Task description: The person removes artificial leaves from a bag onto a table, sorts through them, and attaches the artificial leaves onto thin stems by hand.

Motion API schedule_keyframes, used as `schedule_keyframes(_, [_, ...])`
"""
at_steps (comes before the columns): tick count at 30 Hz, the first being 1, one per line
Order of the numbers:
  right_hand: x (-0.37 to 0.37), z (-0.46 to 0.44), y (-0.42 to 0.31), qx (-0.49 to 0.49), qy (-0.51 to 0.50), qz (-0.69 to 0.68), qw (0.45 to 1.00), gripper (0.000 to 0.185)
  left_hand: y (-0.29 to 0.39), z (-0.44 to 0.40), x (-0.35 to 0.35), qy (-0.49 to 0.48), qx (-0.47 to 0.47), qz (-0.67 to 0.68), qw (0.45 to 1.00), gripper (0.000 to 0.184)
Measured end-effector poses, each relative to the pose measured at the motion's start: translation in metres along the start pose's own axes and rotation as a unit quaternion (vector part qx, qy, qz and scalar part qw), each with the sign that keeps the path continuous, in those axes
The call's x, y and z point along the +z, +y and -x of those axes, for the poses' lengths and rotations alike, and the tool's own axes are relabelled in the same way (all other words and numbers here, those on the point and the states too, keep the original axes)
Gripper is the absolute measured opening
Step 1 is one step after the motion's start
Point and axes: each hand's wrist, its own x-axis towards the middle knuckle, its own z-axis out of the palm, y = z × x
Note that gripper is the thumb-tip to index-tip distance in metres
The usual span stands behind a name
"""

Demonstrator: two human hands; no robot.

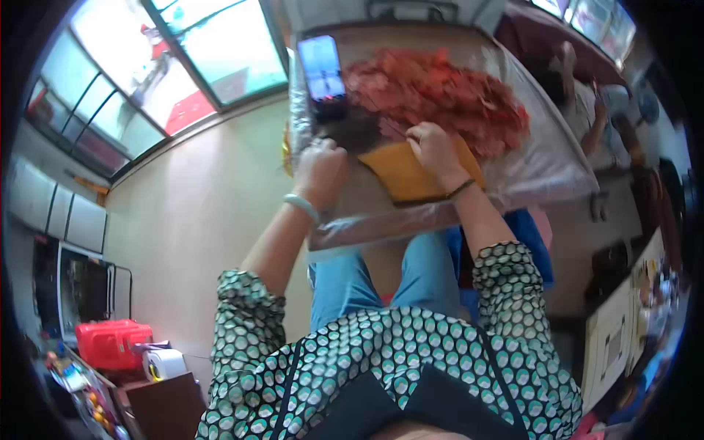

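My left hand (323, 172) is over the left side of a plastic-covered table (543, 172), fingers drawn together beside a small dark heap (356, 130). What it pinches, if anything, is too blurred to name. My right hand (438, 155) is above a flat yellow-orange sheet (392, 170), thumb and fingertips pressed together. A thin dark line shows near those fingertips, but I cannot make out what it is. Behind both hands spreads a large pile of thin red pieces (440, 95). A lit phone (320, 70) stands propped up left of the pile.
The table's near edge is right above my knees (425, 271). A blue bag (524, 249) hangs or stands below it on the right. Another person (605, 121) sits beyond the right side. Glass doors (220, 44) are at the far left, and a red case (114, 345) is at lower left.
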Motion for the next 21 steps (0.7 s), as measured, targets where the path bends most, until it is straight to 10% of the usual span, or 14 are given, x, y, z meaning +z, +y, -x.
schedule_keyframes(5, [0.116, -0.054, 0.112, 0.073, -0.101, 0.163, 0.979, 0.024, 0.001, -0.067, 0.084, -0.085, -0.067, -0.123, 0.986, 0.012])
schedule_keyframes(21, [0.049, -0.039, 0.059, 0.103, -0.097, 0.181, 0.973, 0.015, 0.002, -0.014, 0.036, -0.03, -0.056, -0.016, 0.998, 0.012])
